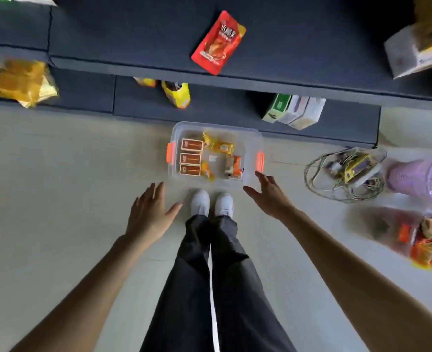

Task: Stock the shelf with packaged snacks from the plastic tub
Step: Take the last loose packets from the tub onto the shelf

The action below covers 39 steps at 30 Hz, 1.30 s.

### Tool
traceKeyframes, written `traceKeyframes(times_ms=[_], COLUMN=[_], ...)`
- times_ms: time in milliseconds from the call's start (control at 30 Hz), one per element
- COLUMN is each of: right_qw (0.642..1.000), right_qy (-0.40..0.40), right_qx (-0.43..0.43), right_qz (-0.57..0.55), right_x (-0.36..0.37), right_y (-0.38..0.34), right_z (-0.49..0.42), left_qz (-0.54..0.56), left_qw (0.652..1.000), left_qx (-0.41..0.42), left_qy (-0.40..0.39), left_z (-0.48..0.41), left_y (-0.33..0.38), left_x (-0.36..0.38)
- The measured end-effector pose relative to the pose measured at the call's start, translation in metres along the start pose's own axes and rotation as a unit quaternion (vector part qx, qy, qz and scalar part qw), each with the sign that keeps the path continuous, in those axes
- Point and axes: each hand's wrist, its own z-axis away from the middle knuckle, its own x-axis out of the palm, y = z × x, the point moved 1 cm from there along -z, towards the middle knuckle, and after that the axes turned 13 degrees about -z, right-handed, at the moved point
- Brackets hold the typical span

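a pale floor (57, 161) meets a dark grey shelf unit (133, 34), a glossy red snack pouch (218, 43) lying flat on its upper board. the left hand (150, 214) hovers with fingers straight, holding nothing. right of it the clear plastic tub with orange latches (217, 125) sits on the floor at the shelf's foot, holding brown boxes (190, 158) and yellow packets (218, 146), and the right hand (268, 196), equally flat and empty, hangs by its near right corner.
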Motion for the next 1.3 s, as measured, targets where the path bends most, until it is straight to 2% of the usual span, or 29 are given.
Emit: traceKeyframes(times_ms=[133, 333, 467, 633, 700, 833, 1033, 1133, 1200, 1300], right_qw=[0.999, 0.999, 0.998, 0.993, 0.993, 0.992, 0.993, 0.985, 0.977, 0.976], right_qy=[-0.009, 0.013, 0.047, 0.062, 0.05, 0.032, 0.075, 0.083, 0.075, 0.052], right_qx=[0.026, 0.019, 0.004, 0.055, 0.075, 0.093, 0.063, 0.099, 0.123, 0.109], right_qz=[-0.029, -0.038, -0.036, -0.087, -0.073, -0.081, -0.07, -0.117, -0.155, -0.179], right_x=[0.045, 0.097, 0.124, 0.148, 0.157, 0.171, 0.185, 0.185, 0.182, 0.177], right_y=[0.036, 0.081, 0.113, 0.151, 0.163, 0.182, 0.195, 0.194, 0.19, 0.188], right_z=[-0.065, -0.173, -0.256, -0.341, -0.371, -0.425, -0.465, -0.465, -0.459, -0.446], left_qz=[0.042, 0.095, 0.144, 0.206, 0.227, 0.162, 0.165, 0.172, 0.172, 0.155], left_qw=[0.997, 0.994, 0.984, 0.96, 0.95, 0.961, 0.953, 0.943, 0.936, 0.928], left_qx=[-0.053, -0.06, -0.063, -0.066, -0.06, -0.066, -0.078, -0.069, -0.074, -0.091], left_qy=[-0.028, -0.014, 0.084, 0.181, 0.206, 0.213, 0.242, 0.276, 0.299, 0.326], left_z=[-0.044, -0.137, -0.219, -0.298, -0.323, -0.363, -0.381, -0.374, -0.37, -0.371], left_y=[-0.013, -0.021, -0.023, -0.015, -0.013, -0.011, -0.011, -0.008, -0.006, -0.003], left_x=[0.066, 0.146, 0.189, 0.211, 0.216, 0.22, 0.226, 0.237, 0.241, 0.245])
